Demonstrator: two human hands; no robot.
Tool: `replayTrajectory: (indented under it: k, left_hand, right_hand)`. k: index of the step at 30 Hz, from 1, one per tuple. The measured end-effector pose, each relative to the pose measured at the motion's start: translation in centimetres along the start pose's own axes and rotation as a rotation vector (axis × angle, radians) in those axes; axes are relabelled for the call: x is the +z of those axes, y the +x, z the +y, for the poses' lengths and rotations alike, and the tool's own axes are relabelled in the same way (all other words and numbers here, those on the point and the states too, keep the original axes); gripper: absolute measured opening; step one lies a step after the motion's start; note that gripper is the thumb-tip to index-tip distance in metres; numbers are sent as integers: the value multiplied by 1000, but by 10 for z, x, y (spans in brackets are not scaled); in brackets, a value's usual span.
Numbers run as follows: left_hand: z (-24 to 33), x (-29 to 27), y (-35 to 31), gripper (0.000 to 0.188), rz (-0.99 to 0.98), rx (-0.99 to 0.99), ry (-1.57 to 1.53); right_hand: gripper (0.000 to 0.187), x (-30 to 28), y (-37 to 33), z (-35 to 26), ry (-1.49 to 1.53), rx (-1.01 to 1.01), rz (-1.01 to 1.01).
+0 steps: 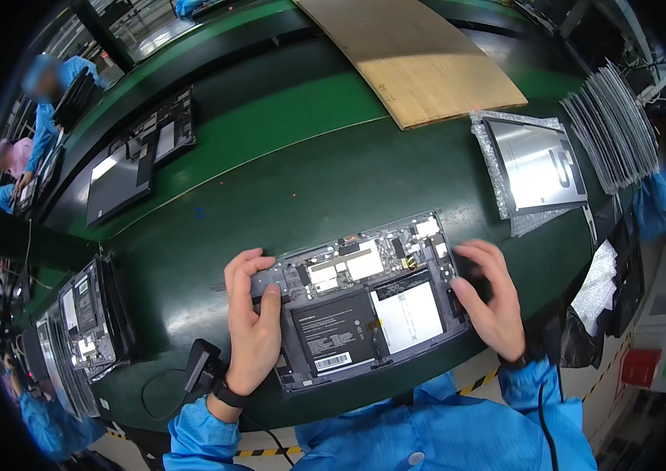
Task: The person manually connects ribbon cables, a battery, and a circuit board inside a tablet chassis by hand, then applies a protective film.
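Observation:
A laptop base point(341, 302) with its bottom cover off lies on the green bench in front of me, slightly turned. Its circuit board point(353, 263) faces up along the far side. Nearer me are a black battery point(329, 334) with a printed label and a white-silver rectangular panel point(408, 314). My left hand point(253, 330) grips the left edge, thumb on top and fingers at the far left corner. At the right edge, my right hand point(494, 302) curls its fingers and thumb against the side. Its fingertips are partly blurred.
Stacked opened laptop bases point(85, 314) stand at the left. Beyond lie a dark screen panel point(121, 177) and a brown board point(427, 63). At the right are a silver panel on bubble wrap point(537, 165) and a stack of thin panels point(608, 125). A black cabled device point(203, 365) sits beside my left wrist. Co-workers stand both sides.

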State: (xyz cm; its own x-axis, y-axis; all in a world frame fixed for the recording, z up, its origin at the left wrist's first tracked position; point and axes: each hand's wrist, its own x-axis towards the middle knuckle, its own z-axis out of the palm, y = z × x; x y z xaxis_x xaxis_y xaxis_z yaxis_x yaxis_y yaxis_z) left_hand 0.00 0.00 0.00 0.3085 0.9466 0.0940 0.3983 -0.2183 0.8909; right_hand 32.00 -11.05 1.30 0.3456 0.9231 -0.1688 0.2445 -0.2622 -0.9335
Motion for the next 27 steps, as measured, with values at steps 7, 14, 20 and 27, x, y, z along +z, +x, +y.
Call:
replayTrajectory:
  k: [7, 14, 20, 27]
  left_hand:
    - [25, 12, -2, 39, 5, 119, 233]
    - [48, 44, 25, 40, -391, 465, 352]
    - [52, 54, 36, 51, -422, 579, 535]
    - [51, 60, 38, 53, -403, 685, 668]
  right_hand:
    - [13, 14, 48, -13, -344, -436, -167]
    - [8, 18, 53, -17, -392, -447, -251]
    - [6, 11, 62, -44, -582, -562, -319]
    - [9, 10, 68, -45, -603, -537, -357]
